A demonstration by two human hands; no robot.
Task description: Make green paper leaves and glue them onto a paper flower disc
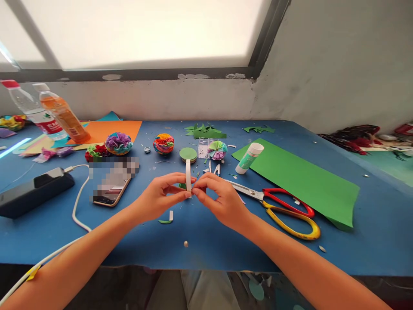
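Observation:
My left hand [164, 191] grips a narrow white ring, seen edge-on, that looks like a roll of tape [188, 174]. Its thumb and fingers press on the ring's sides, and a bit of green shows behind it. Close on the right, my right hand [217, 196] pinches at the lower edge of the roll; whatever is between its fingertips is too small to make out. Just beyond the roll sits a round green-topped disc [188, 154]. Below the hands lies a small white and green paper scrap [167, 218].
Scissors with red and yellow handles [287, 211] lie right of my hands, by a green paper sheet [306, 183] and an upright glue stick [249, 158]. Leftward are a phone [112, 185], a white cable [75, 206] and bottles [61, 112]. Paper pompoms [163, 144] stand behind.

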